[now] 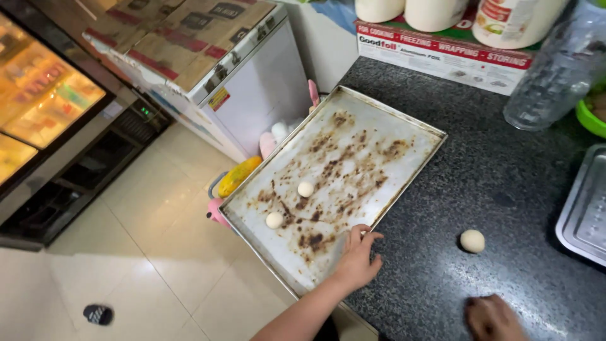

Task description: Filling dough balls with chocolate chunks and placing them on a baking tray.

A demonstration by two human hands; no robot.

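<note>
Head view, looking down on a dark speckled worktop [480, 183]. A large stained baking tray [379, 113] lies at an angle, and its 8 o'clock corner juts out past the worktop edge over the tiled floor [151, 252].

The left hand [358, 257] rests at the tray's 5 o'clock rim, fingers spread and flat, gripping nothing. The right hand [492, 317] sits at the frame's 6 o'clock edge, half cut off; cannot tell whether it is open or closed, or whether it holds anything.

Two dough balls are on the tray: one [305, 189] near the middle, another [274, 220] at 8 o'clock from it, close to the overhanging corner. A third dough ball [472, 240] lies loose on the worktop, at 12 o'clock from the right hand.

Risks, as judged:
- A push or nudge from the left hand could slide the tray further off; with enough overhang it tips and the dough goes to the floor.
- The balls are round and unfixed, so any tilt rolls them toward the low corner.
- The loose ball near the right hand could be squashed or knocked by a careless move.
- A clear plastic bottle [555, 76] stands at 2 o'clock, within reach of a swung tray.
</note>
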